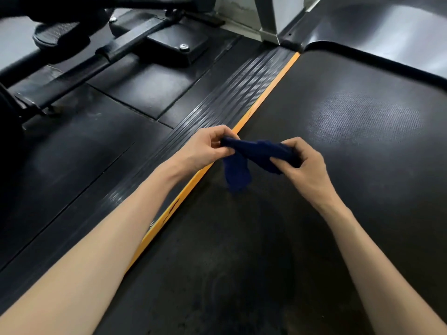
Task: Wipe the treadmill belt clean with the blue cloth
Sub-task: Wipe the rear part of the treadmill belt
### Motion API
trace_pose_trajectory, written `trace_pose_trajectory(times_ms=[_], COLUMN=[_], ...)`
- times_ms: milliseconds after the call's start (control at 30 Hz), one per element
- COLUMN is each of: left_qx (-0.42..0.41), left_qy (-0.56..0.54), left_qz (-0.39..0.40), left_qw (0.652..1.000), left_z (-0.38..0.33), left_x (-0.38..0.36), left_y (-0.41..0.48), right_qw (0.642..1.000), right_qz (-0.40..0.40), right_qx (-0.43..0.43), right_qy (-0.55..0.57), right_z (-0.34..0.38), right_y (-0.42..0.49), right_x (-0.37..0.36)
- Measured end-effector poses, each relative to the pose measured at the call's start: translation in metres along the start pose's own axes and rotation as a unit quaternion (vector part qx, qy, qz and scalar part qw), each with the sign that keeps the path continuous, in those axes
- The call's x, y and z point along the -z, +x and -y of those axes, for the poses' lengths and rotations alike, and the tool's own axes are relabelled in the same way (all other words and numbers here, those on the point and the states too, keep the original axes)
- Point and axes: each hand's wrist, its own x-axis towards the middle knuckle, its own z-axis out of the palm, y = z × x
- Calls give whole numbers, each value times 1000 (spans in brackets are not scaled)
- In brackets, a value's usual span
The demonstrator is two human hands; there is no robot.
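Blue cloth (256,154) pinched at either end by fingers of left hand (205,147) and right hand (306,163), long axis spanning them; treadmill belt (338,122) lies directly beneath, equally near both.

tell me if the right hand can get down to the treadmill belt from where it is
Probably yes. The right hand is above the treadmill belt, nothing lying beneath it. It and the left hand pinch the blue cloth, which would come along.
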Motion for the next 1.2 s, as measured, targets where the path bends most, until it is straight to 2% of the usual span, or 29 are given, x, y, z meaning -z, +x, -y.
trace_pose_trajectory(times_ms=[67,200,267,333,433,500,567,633,700,733,833,933,1067,1133,1200], left_qx=[24,52,38,-5,-101,-133,-147,-153,-155,-151,-115,-106,-116,-116,-90], left_qy=[19,105,157,202,294,365,409,430,451,459,466,440,380,376,393], left_qz=[40,95,68,47,96,118,111,115,112,104,99,83,34,49,104], left_qw=[999,989,984,978,946,914,894,883,872,869,872,888,917,918,909], left_z=[4,28,37,37,29,21,11,2,-2,-3,-3,-3,-11,-16,-21], left_x=[-1,-7,-9,-7,-3,0,6,14,23,27,35,34,25,26,31], left_y=[-12,-38,-44,-45,-41,-38,-35,-34,-31,-29,-25,-24,-22,-21,-21], right_qw=[999,983,983,978,947,960,981,972,941,934,952,968,954,971,983], right_qz=[28,132,106,39,-31,-13,24,84,162,201,245,206,206,152,120], right_qx=[3,-61,-63,-23,-31,-84,-157,-212,-228,-217,-162,-129,-176,-170,-131], right_qy=[-27,-108,-134,-205,-320,-266,-109,61,190,202,86,57,126,64,-40], right_z=[-6,-35,-38,-31,-18,-10,-9,-9,-9,-8,-7,-8,0,2,3], right_y=[-9,-25,-22,-13,0,1,-1,-5,-12,-17,-26,-25,-21,-18,-12], right_x=[-3,-14,-24,-37,-52,-63,-76,-84,-86,-84,-83,-84,-93,-95,-86])
